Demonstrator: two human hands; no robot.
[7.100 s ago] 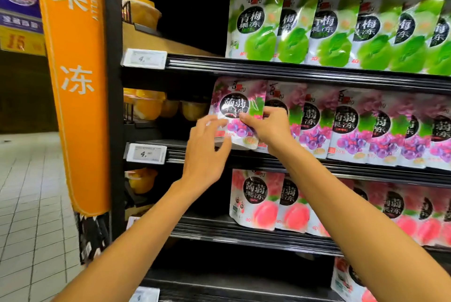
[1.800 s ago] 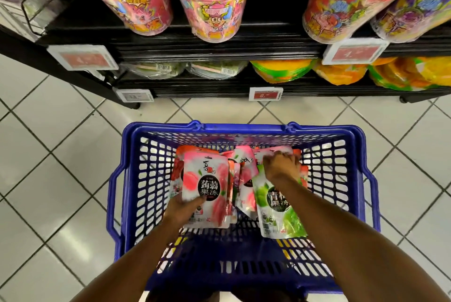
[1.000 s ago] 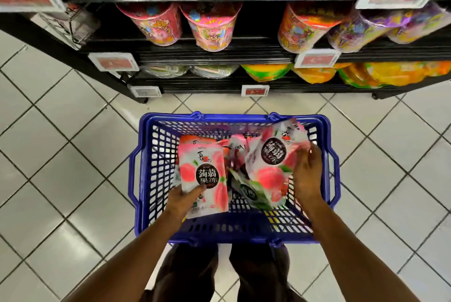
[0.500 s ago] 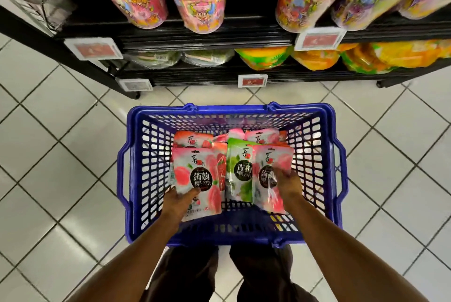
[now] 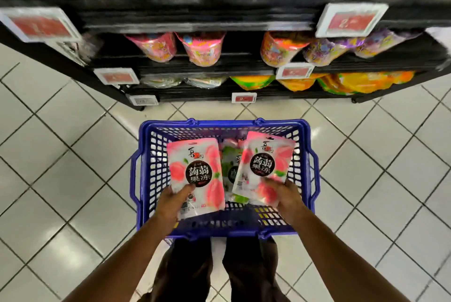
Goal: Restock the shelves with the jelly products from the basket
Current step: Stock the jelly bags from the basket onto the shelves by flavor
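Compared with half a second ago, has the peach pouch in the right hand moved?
Yes. The right hand has raised its peach pouch higher and nearer the right wall of the blue basket.

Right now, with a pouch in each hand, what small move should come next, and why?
Probably lift both clear of the basket toward the shelves: the left hand grips one peach pouch, the right hand a second pouch, so neither hand is free to pick more; a green pouch lies inside.
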